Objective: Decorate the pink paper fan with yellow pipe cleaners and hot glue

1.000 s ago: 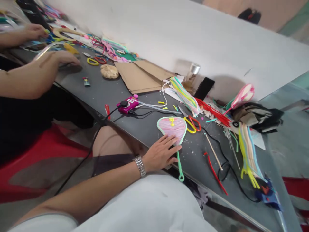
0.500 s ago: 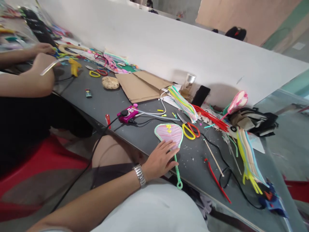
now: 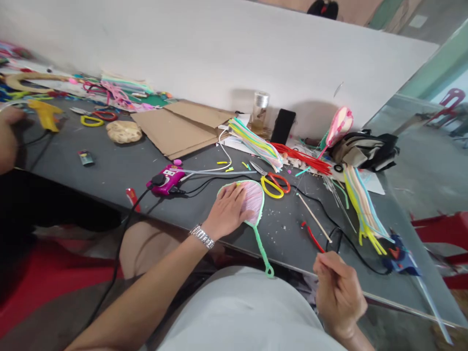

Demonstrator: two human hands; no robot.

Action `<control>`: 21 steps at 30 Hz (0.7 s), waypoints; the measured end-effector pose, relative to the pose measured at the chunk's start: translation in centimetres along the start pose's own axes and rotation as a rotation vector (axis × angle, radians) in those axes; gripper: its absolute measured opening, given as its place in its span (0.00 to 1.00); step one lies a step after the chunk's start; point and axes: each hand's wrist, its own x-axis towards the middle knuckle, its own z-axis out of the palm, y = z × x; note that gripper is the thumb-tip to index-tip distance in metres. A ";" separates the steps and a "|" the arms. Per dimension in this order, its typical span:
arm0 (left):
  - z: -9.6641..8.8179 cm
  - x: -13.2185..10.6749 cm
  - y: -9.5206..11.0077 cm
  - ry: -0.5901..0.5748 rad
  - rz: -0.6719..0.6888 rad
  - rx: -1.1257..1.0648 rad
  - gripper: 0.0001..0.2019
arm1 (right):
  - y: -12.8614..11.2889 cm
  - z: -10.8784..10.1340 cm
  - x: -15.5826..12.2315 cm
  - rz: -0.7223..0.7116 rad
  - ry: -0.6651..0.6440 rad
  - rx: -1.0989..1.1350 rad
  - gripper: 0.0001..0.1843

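Note:
A pink, fan-shaped piece (image 3: 253, 201) wound in fuzzy stems, with a mint-green rim and a looped green handle (image 3: 261, 248), lies on the grey table. My left hand (image 3: 227, 210), with a metal watch on the wrist, rests flat on its left part, fingers stretched out, covering most of the yellow decoration. At the table's front edge, my right hand (image 3: 338, 292) is closed with fingers curled. A red fuzzy stem (image 3: 312, 236) runs behind its fingertips; whether they grip it is hidden. Scissors (image 3: 272, 185) with yellow and red handles lie beside the fan-shaped piece.
A purple power strip (image 3: 166, 180) with black cables is at left, before folded cardboard (image 3: 183, 129). Bundles of coloured stems (image 3: 256, 144), a bottle (image 3: 260, 114), a phone (image 3: 284, 126) and a blue glue gun (image 3: 402, 256) lie around. Another person's arm (image 3: 7, 139) is at far left.
My right hand has come into view at the lower right. My left hand has slid up and left over the fan-shaped piece, now covering its yellow decoration. The view has turned right.

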 end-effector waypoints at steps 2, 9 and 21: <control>-0.1 0.0 0.1 -0.012 -0.011 -0.012 0.32 | -0.3 0.1 0.5 -0.039 0.018 -0.090 0.16; 0.5 -0.1 0.1 0.029 -0.096 -0.108 0.38 | -0.9 1.2 2.2 -0.039 -0.110 -0.281 0.09; -1.8 -1.2 0.0 0.650 -0.107 -0.328 0.15 | -3.0 8.9 4.0 -0.023 -0.592 -0.806 0.03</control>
